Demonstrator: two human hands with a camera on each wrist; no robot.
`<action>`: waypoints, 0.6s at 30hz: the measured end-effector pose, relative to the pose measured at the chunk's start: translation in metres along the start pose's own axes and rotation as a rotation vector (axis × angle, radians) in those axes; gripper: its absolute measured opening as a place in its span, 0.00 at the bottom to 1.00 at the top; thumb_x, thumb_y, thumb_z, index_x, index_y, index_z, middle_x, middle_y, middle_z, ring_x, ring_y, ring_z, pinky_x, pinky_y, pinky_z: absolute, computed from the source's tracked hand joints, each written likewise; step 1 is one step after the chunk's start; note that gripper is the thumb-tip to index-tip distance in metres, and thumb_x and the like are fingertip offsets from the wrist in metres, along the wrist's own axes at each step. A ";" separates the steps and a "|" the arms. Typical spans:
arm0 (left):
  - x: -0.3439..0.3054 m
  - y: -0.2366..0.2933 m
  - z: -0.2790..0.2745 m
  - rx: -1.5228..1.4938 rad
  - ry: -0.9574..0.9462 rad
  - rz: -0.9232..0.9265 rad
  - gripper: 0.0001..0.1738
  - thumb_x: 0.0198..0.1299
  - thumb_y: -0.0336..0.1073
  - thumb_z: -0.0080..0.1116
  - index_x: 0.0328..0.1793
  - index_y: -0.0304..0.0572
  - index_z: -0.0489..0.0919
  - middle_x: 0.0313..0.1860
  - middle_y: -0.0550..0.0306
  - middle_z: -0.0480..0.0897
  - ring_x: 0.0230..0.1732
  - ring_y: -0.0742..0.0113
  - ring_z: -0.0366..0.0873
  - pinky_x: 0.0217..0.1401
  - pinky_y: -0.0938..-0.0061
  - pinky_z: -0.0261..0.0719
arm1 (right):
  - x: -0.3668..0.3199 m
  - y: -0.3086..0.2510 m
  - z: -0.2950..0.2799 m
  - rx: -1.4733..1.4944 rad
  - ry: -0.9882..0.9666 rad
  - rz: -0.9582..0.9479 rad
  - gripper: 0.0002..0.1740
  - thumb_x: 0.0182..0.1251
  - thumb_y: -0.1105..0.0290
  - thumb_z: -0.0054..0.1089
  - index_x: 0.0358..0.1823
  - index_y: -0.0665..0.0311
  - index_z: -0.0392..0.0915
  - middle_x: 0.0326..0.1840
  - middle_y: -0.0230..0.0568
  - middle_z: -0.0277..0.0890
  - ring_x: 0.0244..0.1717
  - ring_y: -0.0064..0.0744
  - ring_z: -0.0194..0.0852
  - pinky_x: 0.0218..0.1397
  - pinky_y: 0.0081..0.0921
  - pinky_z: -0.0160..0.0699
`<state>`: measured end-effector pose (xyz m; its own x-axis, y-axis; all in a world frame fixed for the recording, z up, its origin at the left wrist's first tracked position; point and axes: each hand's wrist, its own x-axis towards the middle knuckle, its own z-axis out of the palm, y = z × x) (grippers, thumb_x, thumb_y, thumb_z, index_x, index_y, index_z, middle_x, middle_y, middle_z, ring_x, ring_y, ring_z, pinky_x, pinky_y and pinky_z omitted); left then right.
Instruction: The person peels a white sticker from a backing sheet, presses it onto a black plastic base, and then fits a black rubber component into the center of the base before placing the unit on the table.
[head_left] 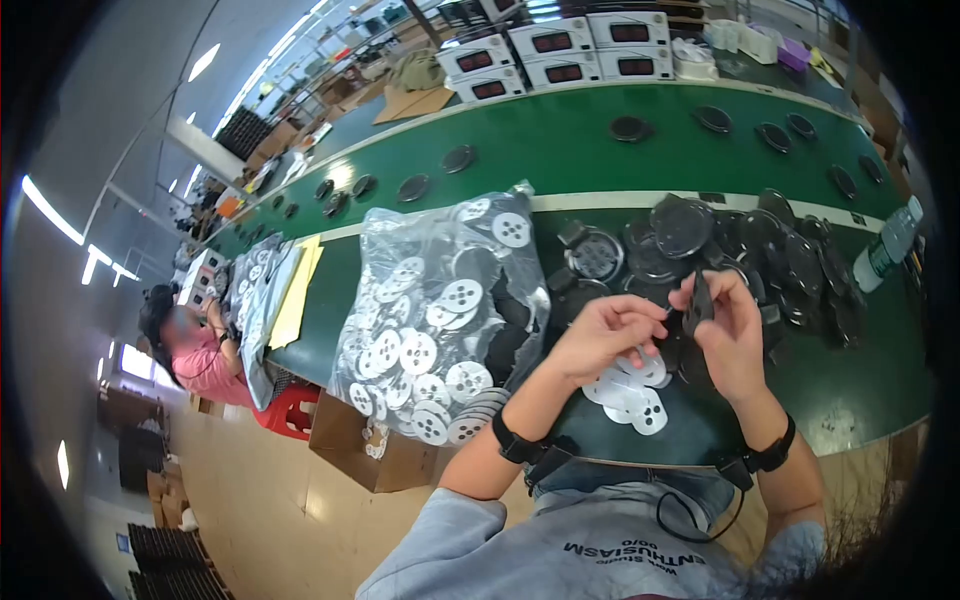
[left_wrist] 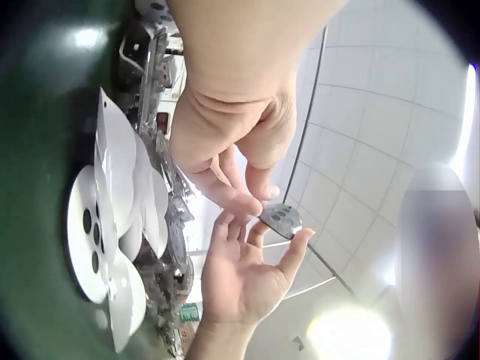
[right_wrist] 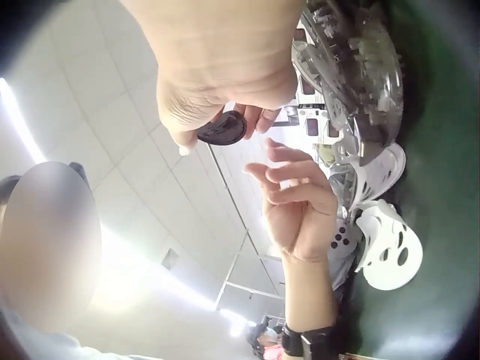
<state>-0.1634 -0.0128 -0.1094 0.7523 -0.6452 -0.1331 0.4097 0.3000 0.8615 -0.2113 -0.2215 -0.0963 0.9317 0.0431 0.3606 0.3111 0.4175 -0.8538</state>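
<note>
My right hand (head_left: pixel 730 335) pinches a small black round part (head_left: pixel 697 300) on edge, just above the green table (head_left: pixel 850 385). My left hand (head_left: pixel 610 335) hovers beside it with loosely curled fingers and holds nothing. In the right wrist view, the right hand (right_wrist: pixel 217 82) grips the dark part (right_wrist: pixel 223 129), and the left hand (right_wrist: pixel 300 206) stays a little apart below it. The left wrist view shows the left hand (left_wrist: pixel 232 127) reaching toward the part (left_wrist: pixel 281 220), which sits at the right hand's (left_wrist: pixel 247 270) fingertips. Several white perforated discs (head_left: pixel 630 390) lie under both hands.
A clear bag of white discs (head_left: pixel 430 310) lies on the left. A heap of black round parts (head_left: pixel 770 255) sits behind the hands, with a water bottle (head_left: pixel 885 245) on the right. Black parts (head_left: pixel 630 128) ride the far belt. Another person (head_left: pixel 190 345) works far left.
</note>
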 end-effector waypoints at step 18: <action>0.088 0.114 -0.091 1.800 0.227 -0.001 0.23 0.52 0.40 0.74 0.52 0.37 0.86 0.42 0.44 0.88 0.45 0.50 0.86 0.52 0.64 0.83 | 0.007 0.000 -0.005 0.127 0.034 0.026 0.25 0.71 0.64 0.68 0.62 0.65 0.69 0.67 0.46 0.73 0.58 0.35 0.81 0.60 0.31 0.82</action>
<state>-0.0033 0.0284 -0.0679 0.8636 -0.5008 -0.0577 -0.4714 -0.8428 0.2599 -0.2040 -0.2255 -0.0951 0.9456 0.0260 0.3244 0.2625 0.5282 -0.8075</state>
